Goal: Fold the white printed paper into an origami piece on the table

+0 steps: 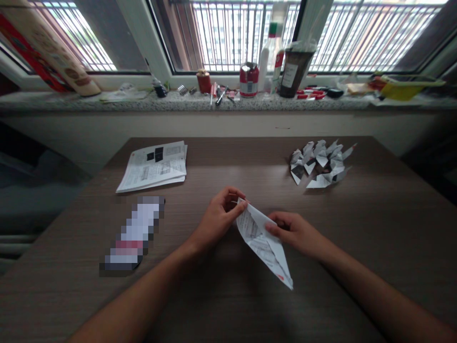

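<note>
A sheet of printed paper folded into a long pointed shape is held between my hands above the table. My left hand pinches its upper left corner between thumb and fingers. On the right edge, my right hand grips the paper with the thumb on top; its other fingers are partly hidden behind. The paper's narrow tip points down and to the right, and a small red mark shows near it. Several folded paper pieces stand grouped at the table's back right. A stack of printed sheets lies at the back left.
A phone with a blurred screen lies on the brown table, left of my hands. Along the granite windowsill stand a red can, a dark drink cup, a clear bottle and small tools.
</note>
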`<state>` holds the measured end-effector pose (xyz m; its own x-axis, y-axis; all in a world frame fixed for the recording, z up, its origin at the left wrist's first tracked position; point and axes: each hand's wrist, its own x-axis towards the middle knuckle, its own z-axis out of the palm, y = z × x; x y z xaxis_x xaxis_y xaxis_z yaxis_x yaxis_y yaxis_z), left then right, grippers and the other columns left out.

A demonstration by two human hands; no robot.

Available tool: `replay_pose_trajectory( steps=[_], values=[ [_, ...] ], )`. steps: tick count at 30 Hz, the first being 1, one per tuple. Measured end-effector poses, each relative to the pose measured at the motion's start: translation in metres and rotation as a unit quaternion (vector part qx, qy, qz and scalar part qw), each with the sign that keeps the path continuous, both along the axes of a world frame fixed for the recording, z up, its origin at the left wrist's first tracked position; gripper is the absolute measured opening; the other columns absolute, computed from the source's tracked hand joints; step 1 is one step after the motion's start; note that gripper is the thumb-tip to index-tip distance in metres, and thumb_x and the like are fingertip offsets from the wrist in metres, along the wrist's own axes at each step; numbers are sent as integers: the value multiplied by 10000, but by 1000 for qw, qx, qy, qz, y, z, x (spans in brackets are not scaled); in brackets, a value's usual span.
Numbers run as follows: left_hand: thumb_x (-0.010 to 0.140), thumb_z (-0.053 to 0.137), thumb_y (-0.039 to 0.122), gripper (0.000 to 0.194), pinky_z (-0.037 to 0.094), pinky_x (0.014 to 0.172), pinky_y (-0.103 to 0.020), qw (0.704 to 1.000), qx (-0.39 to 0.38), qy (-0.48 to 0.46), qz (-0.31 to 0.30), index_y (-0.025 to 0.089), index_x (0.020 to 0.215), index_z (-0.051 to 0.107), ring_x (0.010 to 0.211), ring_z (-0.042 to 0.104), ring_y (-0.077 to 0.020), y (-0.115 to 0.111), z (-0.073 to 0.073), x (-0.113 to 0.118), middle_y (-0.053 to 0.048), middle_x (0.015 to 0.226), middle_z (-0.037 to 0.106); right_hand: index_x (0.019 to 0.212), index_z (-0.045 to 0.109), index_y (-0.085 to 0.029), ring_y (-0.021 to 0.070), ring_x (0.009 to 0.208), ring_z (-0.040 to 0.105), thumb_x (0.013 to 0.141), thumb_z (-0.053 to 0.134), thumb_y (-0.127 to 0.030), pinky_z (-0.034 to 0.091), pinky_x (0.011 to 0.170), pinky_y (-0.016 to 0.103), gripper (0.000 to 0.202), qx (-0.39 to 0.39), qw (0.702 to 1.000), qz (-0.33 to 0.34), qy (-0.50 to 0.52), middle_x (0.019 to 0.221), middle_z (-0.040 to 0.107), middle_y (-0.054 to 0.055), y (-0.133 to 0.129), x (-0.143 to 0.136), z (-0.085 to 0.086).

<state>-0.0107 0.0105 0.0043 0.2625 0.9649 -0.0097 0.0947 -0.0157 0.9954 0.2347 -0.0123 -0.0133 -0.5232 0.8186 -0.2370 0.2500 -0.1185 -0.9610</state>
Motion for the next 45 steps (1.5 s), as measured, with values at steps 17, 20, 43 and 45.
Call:
replay_pose_trajectory(
  steps=[17, 20, 43, 45],
  values=[
    [931, 691, 443, 277, 469, 616, -248, 996, 23, 78, -42, 192, 1045, 671, 727, 605, -156, 0, -7, 1, -13, 818, 630, 969, 709, -160, 162, 722, 609, 953, 630, -371, 427, 607, 275, 226, 31, 998, 5, -47, 857, 706, 54, 1, 1, 1],
    [929, 695, 446, 283, 471, 610, -252, 997, 17, 70, -39, 189, 1044, 666, 728, 610, -161, 2, -9, 0, -16, 815, 628, 1006, 711, -160, 164, 741, 618, 951, 639, -365, 436, 619, 274, 225, 21, 999, 10, -32, 883, 711, 56, 0, 1, 1],
    [957, 681, 326, 142, 486, 802, -286, 968, 117, 193, -107, 205, 958, 755, 889, 680, -174, -6, 6, 4, -14, 952, 749, 974, 744, -183, 162, 713, 626, 984, 596, -399, 446, 607, 273, 262, 121, 984, 12, -127, 857, 734, 45, 2, 5, 12],
    [962, 673, 331, 161, 494, 796, -284, 973, 104, 184, -88, 194, 959, 757, 877, 684, -178, -6, 5, 4, -25, 951, 752, 974, 743, -179, 168, 737, 636, 977, 605, -411, 459, 627, 278, 270, 112, 987, 1, -114, 877, 739, 52, 4, 5, 11]
  ],
)
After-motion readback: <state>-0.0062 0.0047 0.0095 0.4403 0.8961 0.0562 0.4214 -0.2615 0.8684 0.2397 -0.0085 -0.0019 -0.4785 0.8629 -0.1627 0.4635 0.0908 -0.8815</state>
